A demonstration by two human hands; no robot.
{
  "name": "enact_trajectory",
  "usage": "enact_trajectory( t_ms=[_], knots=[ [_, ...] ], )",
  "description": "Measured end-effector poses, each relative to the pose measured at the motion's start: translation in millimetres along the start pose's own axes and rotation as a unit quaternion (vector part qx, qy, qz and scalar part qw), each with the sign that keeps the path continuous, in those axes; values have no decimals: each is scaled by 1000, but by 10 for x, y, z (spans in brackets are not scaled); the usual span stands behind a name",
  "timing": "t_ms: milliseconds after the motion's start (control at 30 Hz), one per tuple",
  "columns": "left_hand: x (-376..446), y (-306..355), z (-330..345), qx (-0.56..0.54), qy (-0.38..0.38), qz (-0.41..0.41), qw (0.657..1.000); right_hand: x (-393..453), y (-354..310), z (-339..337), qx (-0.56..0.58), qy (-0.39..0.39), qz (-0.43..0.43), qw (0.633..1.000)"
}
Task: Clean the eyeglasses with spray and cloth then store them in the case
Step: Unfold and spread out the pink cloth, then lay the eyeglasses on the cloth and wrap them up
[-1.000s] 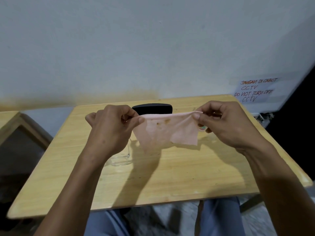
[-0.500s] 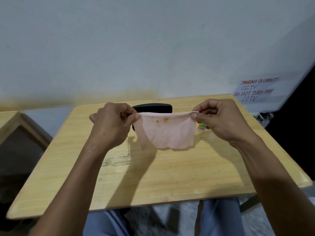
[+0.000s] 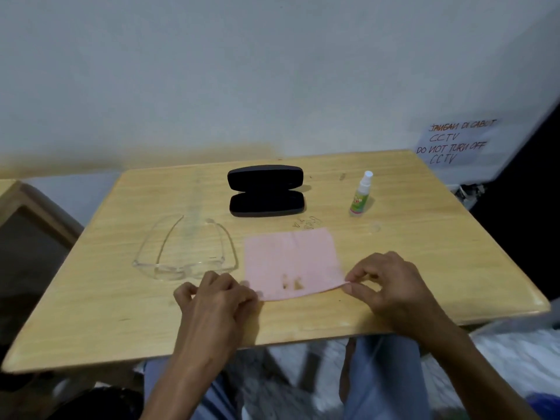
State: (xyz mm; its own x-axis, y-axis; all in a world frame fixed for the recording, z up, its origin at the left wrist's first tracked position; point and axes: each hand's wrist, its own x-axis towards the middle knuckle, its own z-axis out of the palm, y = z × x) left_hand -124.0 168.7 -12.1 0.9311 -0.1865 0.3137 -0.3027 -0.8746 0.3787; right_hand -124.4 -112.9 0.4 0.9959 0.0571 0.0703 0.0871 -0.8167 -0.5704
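Note:
A pink cloth (image 3: 291,259) with small brown stains lies flat on the wooden table (image 3: 424,268). My left hand (image 3: 216,301) pinches its near left corner and my right hand (image 3: 385,286) pinches its near right corner. Clear-framed eyeglasses (image 3: 185,253) rest on the table left of the cloth, arms unfolded and pointing away from me. A black case (image 3: 266,190) lies open behind the cloth. A small spray bottle (image 3: 360,194) with a white cap and green label stands upright to the right of the case.
The table's far edge meets a white wall. A paper notice (image 3: 454,142) hangs on the wall at the right. Another wooden piece of furniture (image 3: 27,207) stands to the left. My legs show under the table's near edge.
Both hands lowered the cloth from mid-air, where it hung stretched between them, down onto the table. It now lies flat, and the case and bottle have come into full view.

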Motion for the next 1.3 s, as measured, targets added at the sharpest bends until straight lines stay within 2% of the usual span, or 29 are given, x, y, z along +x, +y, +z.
enact_trajectory(
  t_ms=[133, 333, 467, 733, 867, 967, 1100, 1200, 1300],
  knots=[
    [-43, 31, -5, -20, 30, -8, 999, -98, 109, 57, -12, 44, -34, 998],
    [-97, -95, -1, 23, -27, -27, 999, -203, 83, 86, -42, 64, -67, 995],
    [-144, -79, -49, 48, -50, -31, 997, -259, 41, 39, -36, 62, -54, 996],
    [-128, -56, -74, 44, -51, -44, 997, -318, -28, 105, -91, 32, -62, 993],
    [-157, -63, -117, 31, -48, -49, 997, -334, -44, 71, -92, 43, -75, 992],
    [-153, -84, -229, 5, -10, -59, 998, -276, -67, 87, -68, 78, -86, 991],
    [-34, -190, -523, -31, 84, -102, 991, -25, -241, 192, 8, 131, -84, 988],
    [122, -373, -742, -24, 147, -180, 972, 250, -521, 279, 63, 101, -67, 991],
    [297, -668, -848, 6, 153, -272, 950, 538, -873, 410, 108, 57, -40, 992]
  ],
)
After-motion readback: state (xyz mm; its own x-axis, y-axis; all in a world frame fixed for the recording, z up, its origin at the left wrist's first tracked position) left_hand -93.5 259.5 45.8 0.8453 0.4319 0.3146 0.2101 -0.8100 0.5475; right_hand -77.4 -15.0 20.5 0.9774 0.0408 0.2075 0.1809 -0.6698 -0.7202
